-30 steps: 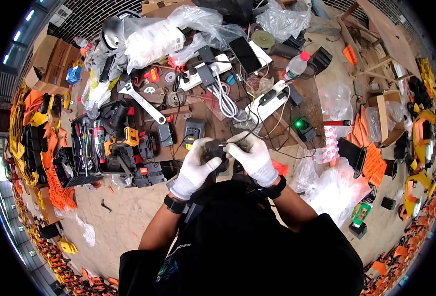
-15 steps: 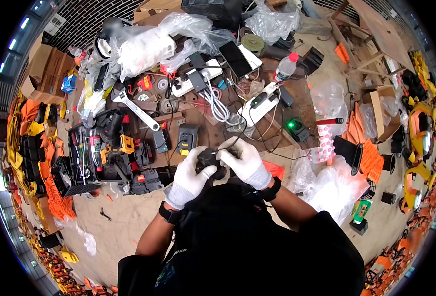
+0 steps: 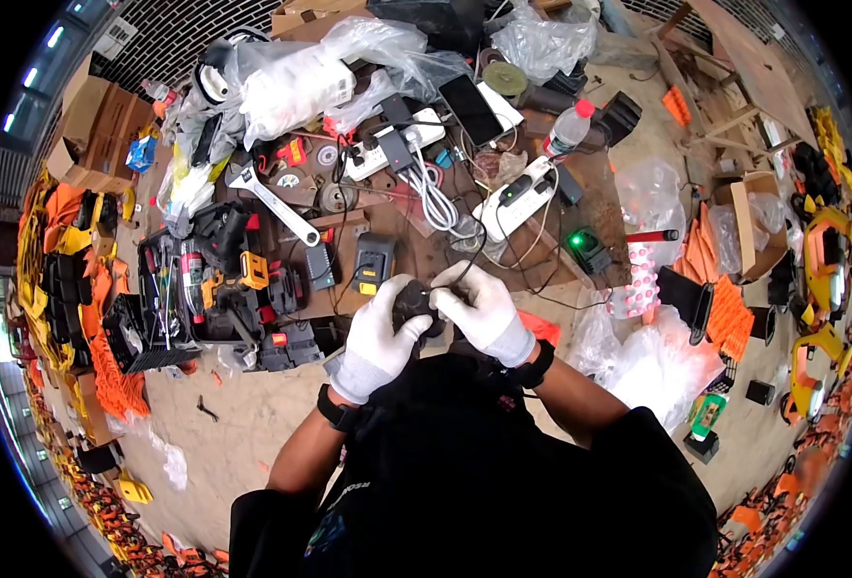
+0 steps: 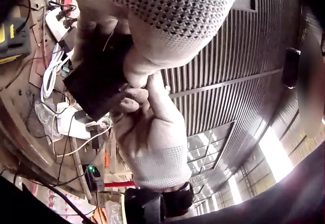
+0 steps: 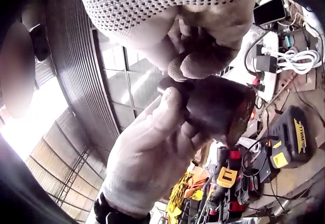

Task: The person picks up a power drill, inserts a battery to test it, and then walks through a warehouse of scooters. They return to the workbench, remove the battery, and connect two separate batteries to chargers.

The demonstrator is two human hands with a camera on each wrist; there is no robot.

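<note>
Black block (image 5: 216, 104), white gloves (image 3: 488, 316)

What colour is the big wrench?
Silver; the wrench shows best in the head view.

Black block (image 5: 218, 104) partly hidden by hands (image 3: 373, 337) (image 3: 488, 318), shirt (image 3: 474, 482) cropped; lettering (image 3: 356, 483) unclear

dark blocky device (image 5: 218, 104), tilted, gripped in white-gloved fingers (image 5: 171, 104) — black cable (image 3: 484, 241) pinched just beside it
</note>
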